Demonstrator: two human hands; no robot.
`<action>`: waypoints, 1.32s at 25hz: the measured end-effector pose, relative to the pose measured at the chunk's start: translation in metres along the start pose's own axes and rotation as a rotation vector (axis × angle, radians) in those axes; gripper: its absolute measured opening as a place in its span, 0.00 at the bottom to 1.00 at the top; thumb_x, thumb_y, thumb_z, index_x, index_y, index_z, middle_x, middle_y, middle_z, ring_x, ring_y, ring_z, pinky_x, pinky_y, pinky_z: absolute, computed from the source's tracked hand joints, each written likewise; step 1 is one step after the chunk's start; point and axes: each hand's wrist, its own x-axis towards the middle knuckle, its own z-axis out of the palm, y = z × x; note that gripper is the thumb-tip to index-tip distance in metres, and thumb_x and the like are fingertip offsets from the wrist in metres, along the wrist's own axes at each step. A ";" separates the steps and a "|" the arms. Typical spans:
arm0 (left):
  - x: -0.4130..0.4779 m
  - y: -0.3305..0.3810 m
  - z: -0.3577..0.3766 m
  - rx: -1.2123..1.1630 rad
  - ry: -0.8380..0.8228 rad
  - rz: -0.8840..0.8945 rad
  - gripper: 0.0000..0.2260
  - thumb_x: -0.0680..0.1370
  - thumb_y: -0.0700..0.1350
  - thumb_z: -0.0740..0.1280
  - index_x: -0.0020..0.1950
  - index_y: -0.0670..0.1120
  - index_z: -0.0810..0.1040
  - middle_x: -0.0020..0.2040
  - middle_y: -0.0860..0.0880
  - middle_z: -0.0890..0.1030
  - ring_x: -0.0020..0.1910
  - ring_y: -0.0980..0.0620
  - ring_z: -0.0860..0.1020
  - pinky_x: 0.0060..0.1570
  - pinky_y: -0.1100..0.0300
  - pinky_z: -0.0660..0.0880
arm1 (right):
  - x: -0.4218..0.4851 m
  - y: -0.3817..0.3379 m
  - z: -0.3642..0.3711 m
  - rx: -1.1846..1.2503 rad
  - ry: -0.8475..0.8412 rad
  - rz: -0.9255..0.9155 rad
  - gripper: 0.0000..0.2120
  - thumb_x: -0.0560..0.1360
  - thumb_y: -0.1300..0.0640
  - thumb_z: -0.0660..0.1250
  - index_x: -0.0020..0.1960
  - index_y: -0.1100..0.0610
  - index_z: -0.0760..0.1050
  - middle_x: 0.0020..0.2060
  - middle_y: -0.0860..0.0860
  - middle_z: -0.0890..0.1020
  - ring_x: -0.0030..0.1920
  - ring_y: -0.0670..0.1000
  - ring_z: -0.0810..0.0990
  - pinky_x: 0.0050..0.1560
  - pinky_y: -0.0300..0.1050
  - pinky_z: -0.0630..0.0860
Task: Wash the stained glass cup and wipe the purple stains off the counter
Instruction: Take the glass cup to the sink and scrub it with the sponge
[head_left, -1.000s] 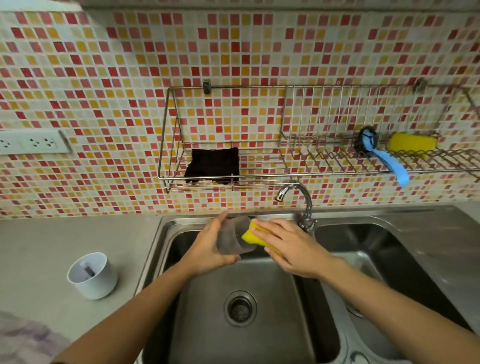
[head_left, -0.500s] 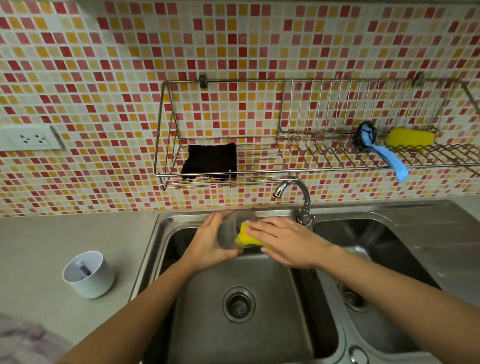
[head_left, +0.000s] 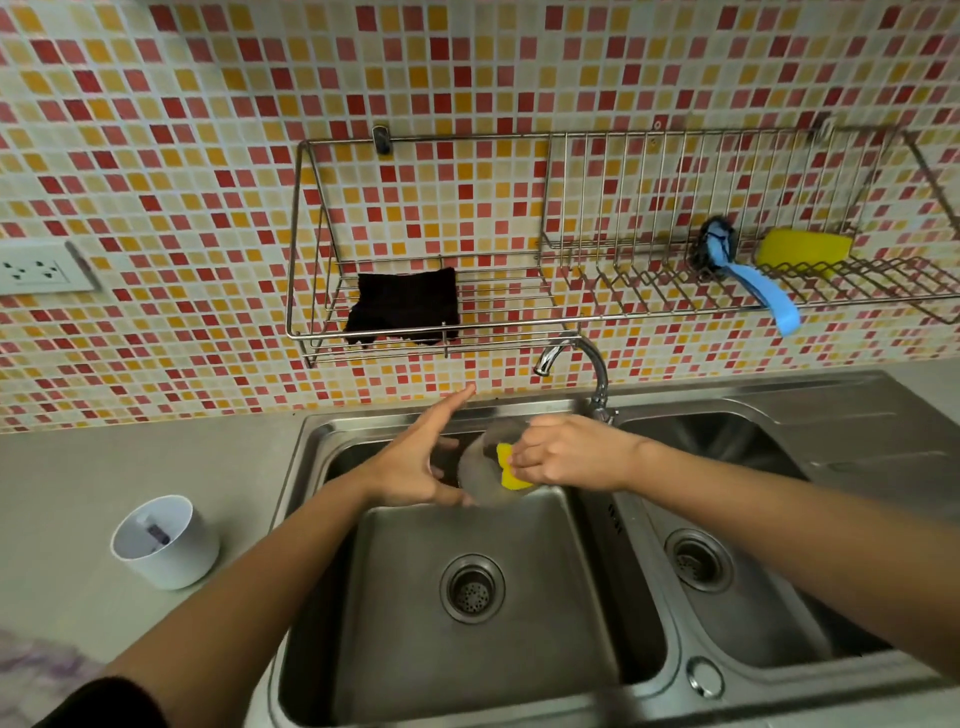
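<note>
While the right hand (head_left: 566, 457) pinches a yellow sponge (head_left: 511, 472) against the blurred glass cup (head_left: 480, 475), the left hand (head_left: 413, 462) splays straight fingers just left of it, thumb underneath, over the sink (head_left: 467, 665).

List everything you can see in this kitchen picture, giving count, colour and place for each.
sink: one, steel, two basins
counter: one, grey, left of sink
tap: one, steel, behind sink
rack: one, steel wire, on tiled wall
cup: one, clear glass, over sink's left basin
sponge: one, yellow, against cup
stain: one, purple, counter's near left corner
cloth: one, black, rack's left
brush: one, blue, rack's right
spare sponge: one, yellow, rack's right
tub: one, white, on counter
socket: one, white, wall, left
left hand: fingers straight, at cup
right hand: pinches sponge
</note>
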 end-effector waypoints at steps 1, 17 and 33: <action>0.001 0.001 -0.001 0.043 -0.044 0.003 0.52 0.63 0.45 0.79 0.72 0.69 0.48 0.73 0.63 0.52 0.67 0.55 0.64 0.57 0.56 0.75 | 0.002 0.000 -0.001 -0.041 -0.027 -0.030 0.05 0.71 0.56 0.68 0.43 0.47 0.81 0.42 0.40 0.84 0.45 0.44 0.80 0.46 0.38 0.76; -0.004 -0.006 0.028 0.934 0.447 0.542 0.37 0.59 0.50 0.81 0.59 0.39 0.66 0.59 0.35 0.77 0.57 0.37 0.78 0.52 0.46 0.78 | 0.006 -0.041 -0.014 0.000 -0.112 0.327 0.10 0.73 0.53 0.63 0.52 0.48 0.80 0.49 0.41 0.83 0.48 0.44 0.78 0.47 0.38 0.72; -0.012 -0.002 0.030 0.793 0.578 0.355 0.36 0.55 0.50 0.82 0.55 0.38 0.70 0.48 0.39 0.79 0.45 0.40 0.80 0.40 0.55 0.78 | 0.023 -0.051 -0.022 0.853 0.088 0.673 0.21 0.70 0.71 0.61 0.57 0.54 0.79 0.49 0.56 0.81 0.48 0.51 0.74 0.40 0.37 0.64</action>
